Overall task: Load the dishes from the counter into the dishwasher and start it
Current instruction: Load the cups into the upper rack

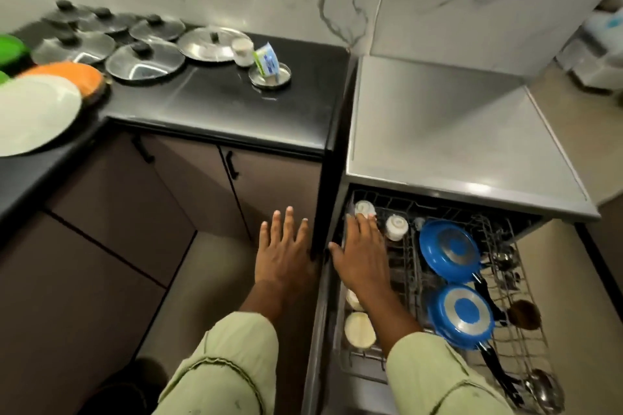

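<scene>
Right hand (362,259), fingers together on the small white ceramic cup (364,208) in the grey wire rack's (413,266) far-left corner, should seat it squarely; left hand (283,253) is spread-fingered.

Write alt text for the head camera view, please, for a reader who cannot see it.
A person's right hand, fingers straight, reaches into a pulled-out dishwasher rack, towards a white cup in its back left corner. The left hand hovers open left of the rack. The rack also holds two blue pans; steel lids and plates sit on the black counter.
</scene>
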Demonstrator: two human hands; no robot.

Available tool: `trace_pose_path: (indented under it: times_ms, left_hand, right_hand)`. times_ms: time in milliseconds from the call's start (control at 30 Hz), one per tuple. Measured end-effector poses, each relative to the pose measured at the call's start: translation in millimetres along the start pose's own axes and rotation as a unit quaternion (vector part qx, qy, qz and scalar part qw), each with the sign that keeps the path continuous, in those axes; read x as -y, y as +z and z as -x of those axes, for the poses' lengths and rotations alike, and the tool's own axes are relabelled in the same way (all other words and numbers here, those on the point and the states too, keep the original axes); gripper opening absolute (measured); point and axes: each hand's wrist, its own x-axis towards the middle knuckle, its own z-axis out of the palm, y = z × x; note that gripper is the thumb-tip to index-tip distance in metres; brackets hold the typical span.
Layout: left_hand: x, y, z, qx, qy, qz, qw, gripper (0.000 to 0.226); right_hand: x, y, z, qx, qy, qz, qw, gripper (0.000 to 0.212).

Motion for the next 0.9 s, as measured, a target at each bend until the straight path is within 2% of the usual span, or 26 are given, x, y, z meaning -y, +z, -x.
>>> trace_pose_path:
  times_ms: [233, 400, 600, 900]
  left_hand:
    - [132.5, -13.9, 26.0, -0.036, -0.034, -0.013, 0.999, 0.079]
    - [194.3, -47.7, 22.8, -0.095, -0.054, 0.009, 0.994, 0.077]
    - [228.4, -74.0, 2.3, -0.124, -0.051, 0.015, 0.991, 0.074]
    - [276.7, -96.6, -69.3, -0.107, -0.077, -0.009, 0.991, 0.076]
  right_hand:
    - [138.0, 19.8, -0.5, -0.03, -0.051, 0.004, 0.998, 0.071]
    - [203.5, 19.4, -12.8, -0.048, -0.086, -0.003, 0.995, 0.072]
    - [235.5, 10.8, -47.7, -0.067, -0.101, -0.008, 0.993, 0.073]
    - [273.5, 16.2, -141.0, -0.078, -0.105, -0.04, 0.991, 0.072]
